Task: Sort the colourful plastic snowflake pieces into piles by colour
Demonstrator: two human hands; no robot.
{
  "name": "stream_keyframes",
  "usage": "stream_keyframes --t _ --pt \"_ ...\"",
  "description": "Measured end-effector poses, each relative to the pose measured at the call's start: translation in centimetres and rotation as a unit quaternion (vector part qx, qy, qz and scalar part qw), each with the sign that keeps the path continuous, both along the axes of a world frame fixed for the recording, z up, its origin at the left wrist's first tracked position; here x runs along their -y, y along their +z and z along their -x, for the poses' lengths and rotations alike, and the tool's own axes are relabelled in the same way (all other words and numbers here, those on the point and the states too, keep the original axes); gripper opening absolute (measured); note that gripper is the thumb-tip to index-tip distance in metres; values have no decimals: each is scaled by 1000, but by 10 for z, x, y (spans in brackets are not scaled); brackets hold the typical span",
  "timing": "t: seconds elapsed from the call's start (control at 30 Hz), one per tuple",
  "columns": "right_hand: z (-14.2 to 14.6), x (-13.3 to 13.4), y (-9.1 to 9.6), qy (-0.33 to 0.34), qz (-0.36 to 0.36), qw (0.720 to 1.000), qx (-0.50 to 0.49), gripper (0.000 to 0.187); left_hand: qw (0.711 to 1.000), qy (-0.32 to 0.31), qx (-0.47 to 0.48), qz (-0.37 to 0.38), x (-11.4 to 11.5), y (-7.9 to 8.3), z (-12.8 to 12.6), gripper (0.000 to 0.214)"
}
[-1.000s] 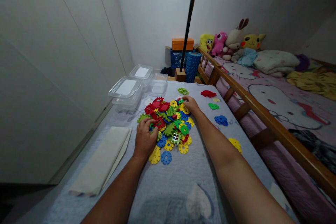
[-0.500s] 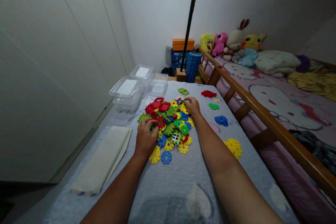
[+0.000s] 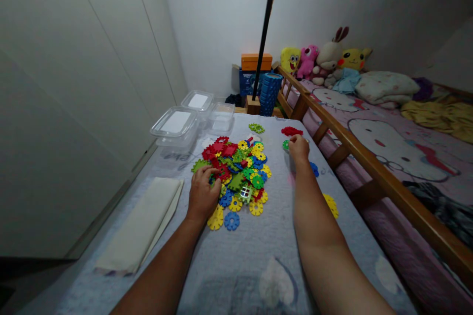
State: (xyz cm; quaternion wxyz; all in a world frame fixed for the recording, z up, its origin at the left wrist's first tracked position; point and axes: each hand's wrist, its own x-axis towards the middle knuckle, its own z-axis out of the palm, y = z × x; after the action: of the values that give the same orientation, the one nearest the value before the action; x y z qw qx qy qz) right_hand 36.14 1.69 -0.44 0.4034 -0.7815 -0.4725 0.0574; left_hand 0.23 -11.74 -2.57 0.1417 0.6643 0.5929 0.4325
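Observation:
A heap of plastic interlocking discs (image 3: 236, 177) in red, green, yellow and blue lies mid-table. My left hand (image 3: 203, 192) rests at the heap's left edge, fingers bent loosely over the pieces and thumb apart. Off to the right, my right hand (image 3: 299, 148) pinches a green notched disc (image 3: 286, 145) that shows left of its fingertips. Just behind that hand is a red group of pieces (image 3: 291, 131). Blue discs (image 3: 314, 169) and yellow discs (image 3: 331, 205) are partly covered by my right arm. A light green group (image 3: 256, 128) sits behind the heap.
Clear lidded plastic boxes (image 3: 175, 122) stand at the table's back left. A folded cream cloth (image 3: 142, 226) lies at the left. Along the right runs a wooden bed rail (image 3: 354, 179), and a black pole (image 3: 262, 34) rises behind the table.
My right hand has left the heap's far right side and moved right, to where the separate green pieces lay, with a green disc in its fingers. The left hand has stayed put.

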Motion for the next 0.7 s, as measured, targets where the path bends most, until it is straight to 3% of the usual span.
stream_keyframes --t 0.3,0.43,0.53,0.7 --pt "-11 8 -5 -91 22 995 33 22 1000 -4 -5 -1 0 0 0 21" --pt "-7 7 -2 -99 20 993 54 30 1000 -5 -7 3 0 -1 0 20" --pt "1 3 3 -51 -13 997 48 31 1000 -4 -6 4 0 -1 0 20" --pt "35 -8 7 153 28 987 32 23 1000 -8 -7 5 0 1 1 19"
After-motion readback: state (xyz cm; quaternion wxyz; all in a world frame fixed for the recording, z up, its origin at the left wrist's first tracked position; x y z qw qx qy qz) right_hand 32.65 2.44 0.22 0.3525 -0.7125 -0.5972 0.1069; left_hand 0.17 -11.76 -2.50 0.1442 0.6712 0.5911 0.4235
